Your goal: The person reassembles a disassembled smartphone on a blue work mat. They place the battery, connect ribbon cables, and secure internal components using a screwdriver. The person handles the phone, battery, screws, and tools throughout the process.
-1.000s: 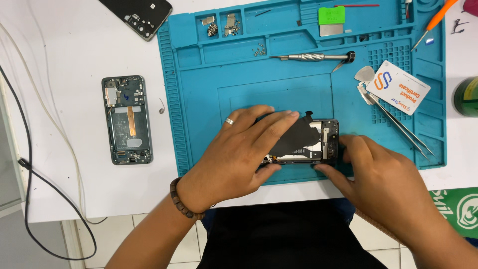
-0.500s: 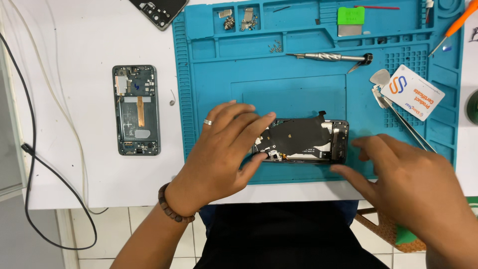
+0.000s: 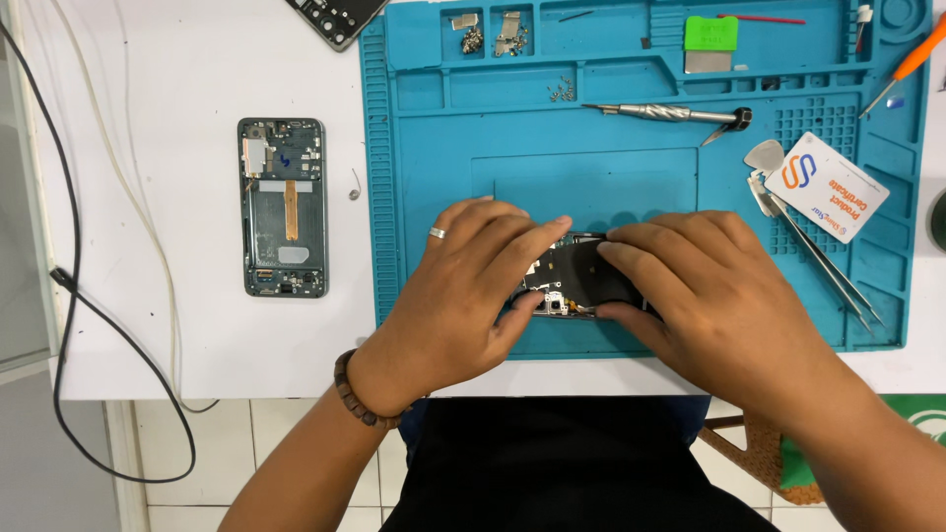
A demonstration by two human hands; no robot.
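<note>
Black phone assy [image 3: 576, 276] was seen lying flat on the blue repair mat [image 3: 631, 177], near the mat's front edge, long axis running left-right across the person. It was covered from both ends: left hand [image 3: 463, 286] w/ fingers curled over the left part, thumb tucked at the near edge; right hand [image 3: 709, 291] pressed flat-ish over the right part, fingers partly closed on it. Both hands were touching it, roughly equally near. A second opened phone [image 3: 282, 207] was left well apart on the white counter [image 3: 197, 325], upright lengthwise.
</note>
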